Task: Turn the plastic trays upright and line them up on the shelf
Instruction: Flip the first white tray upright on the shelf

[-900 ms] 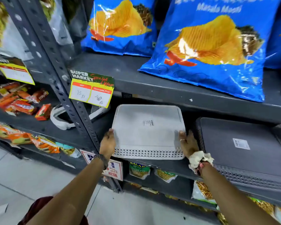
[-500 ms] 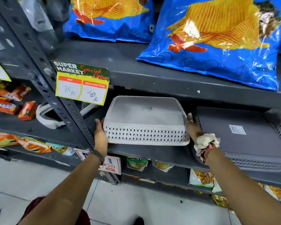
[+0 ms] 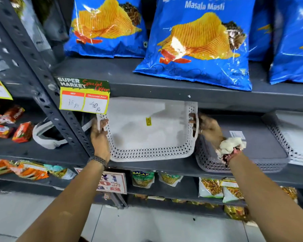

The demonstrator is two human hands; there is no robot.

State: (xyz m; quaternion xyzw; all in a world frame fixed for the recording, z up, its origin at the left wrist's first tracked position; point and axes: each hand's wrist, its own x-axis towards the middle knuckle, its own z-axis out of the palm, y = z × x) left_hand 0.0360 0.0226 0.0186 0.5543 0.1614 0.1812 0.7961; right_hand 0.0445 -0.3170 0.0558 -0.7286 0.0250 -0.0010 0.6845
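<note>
White tray (image 3: 152,135) held open side up at the front of the middle shelf (image 3: 164,167), one hand on each end.

From left: I see the slotted upright post (image 3: 47,105) and a yellow price card (image 3: 84,97) crowding my left hand (image 3: 99,135), whose fingers wrap the tray's left handle. My right hand (image 3: 208,128) hooks the right handle. Just beside it lies a grey tray (image 3: 255,151), bottom up, touching a second white tray (image 3: 294,137) at the far right. Blue crisp bags (image 3: 199,44) fill the shelf above, close over the tray.
</note>
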